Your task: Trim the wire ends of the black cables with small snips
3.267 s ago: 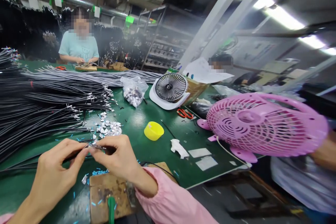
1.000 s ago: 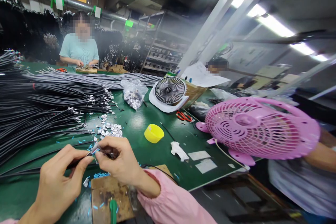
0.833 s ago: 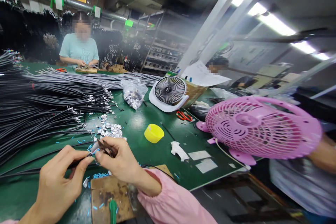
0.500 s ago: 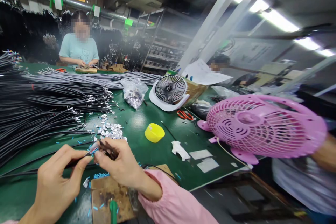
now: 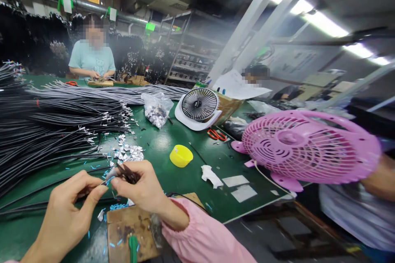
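My left hand (image 5: 72,207) pinches a black cable near its stripped end at the lower left. Beside it, almost touching, my right hand (image 5: 138,185) is closed around a dark metal tool, partly hidden by the fingers. Thin blue and grey strands (image 5: 110,177) show between the two hands. Below them lies a worn wooden block (image 5: 123,230) with a green-handled item (image 5: 133,248) on it. Blue bits (image 5: 119,206) and silver foil scraps (image 5: 131,153) are scattered around the hands.
Bundles of black cables (image 5: 46,144) cover the left side. A yellow cup (image 5: 181,156), bagged parts (image 5: 157,111), orange-handled scissors (image 5: 217,134), a white fan (image 5: 199,104) and a pink fan (image 5: 286,144) stand or lie ahead and right. A person (image 5: 92,57) sits across the table.
My left hand has shifted slightly right. The dark tool in my right hand has tilted a little, and the strands between my hands look more bent.
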